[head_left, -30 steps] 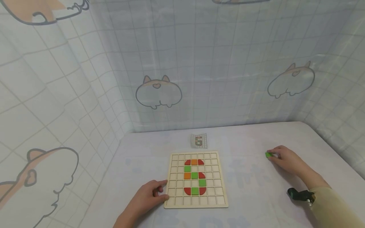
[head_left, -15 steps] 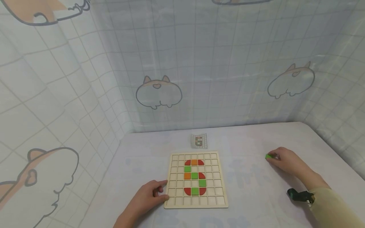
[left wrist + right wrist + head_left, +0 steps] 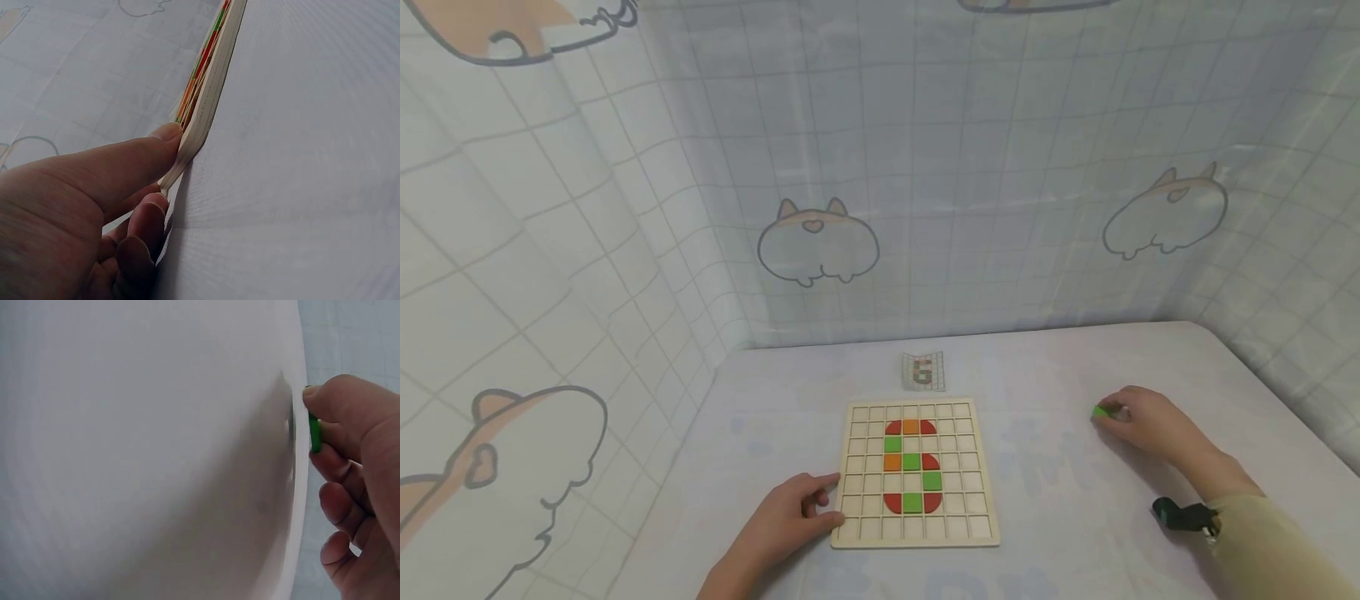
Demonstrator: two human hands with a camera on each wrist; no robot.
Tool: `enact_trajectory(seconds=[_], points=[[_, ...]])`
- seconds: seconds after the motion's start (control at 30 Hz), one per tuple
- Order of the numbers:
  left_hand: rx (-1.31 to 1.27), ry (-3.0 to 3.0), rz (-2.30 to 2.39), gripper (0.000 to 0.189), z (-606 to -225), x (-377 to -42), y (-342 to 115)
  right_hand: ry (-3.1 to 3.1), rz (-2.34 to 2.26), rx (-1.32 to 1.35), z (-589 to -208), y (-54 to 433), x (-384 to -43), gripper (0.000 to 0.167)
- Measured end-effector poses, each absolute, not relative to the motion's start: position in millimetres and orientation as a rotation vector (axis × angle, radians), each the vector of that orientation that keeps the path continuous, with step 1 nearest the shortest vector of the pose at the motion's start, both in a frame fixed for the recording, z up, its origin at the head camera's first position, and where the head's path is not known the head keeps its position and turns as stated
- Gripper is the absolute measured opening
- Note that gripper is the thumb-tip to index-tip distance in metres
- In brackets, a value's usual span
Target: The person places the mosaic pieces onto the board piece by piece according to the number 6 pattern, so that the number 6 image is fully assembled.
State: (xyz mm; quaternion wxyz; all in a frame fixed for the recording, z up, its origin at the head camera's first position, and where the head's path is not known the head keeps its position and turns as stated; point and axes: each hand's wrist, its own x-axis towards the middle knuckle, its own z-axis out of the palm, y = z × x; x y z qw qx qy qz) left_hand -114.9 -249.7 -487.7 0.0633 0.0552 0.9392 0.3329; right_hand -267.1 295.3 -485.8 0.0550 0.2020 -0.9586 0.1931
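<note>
A pale wooden grid board (image 3: 976,527) lies on the table, with red, orange and green pieces set in its cells in an S-like figure. My left hand (image 3: 790,512) rests at its left edge, index finger and thumb tips touching the edge at separate spots. In the left wrist view the thumb (image 3: 134,164) lies against the rim of the board (image 3: 211,94), the other fingers bent below. Off to the right, my right hand (image 3: 1150,421) pinches a small green tile (image 3: 1100,412). The right wrist view shows this green tile (image 3: 315,432) between thumb and fingers.
Behind the board lies a small gridded card (image 3: 922,372) printed with a similar figure. A dark wrist camera (image 3: 1180,514) juts out from the right sleeve (image 3: 1270,542). Sheets (image 3: 940,208) with grid lines and cartoon animals hang around the white table (image 3: 1037,367).
The right hand has shifted slightly left with the green tile, which has turned a little between its fingers. The left hand and the board have stayed in place.
</note>
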Motion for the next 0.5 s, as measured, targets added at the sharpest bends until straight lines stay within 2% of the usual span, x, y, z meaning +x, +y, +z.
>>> enact_trajectory(seconds=[0.5], points=[[0.172, 2.835, 1.006, 0.062, -488, -115, -250, -2.819, 0.605, 0.8, -463, 251, -257, 0.011]])
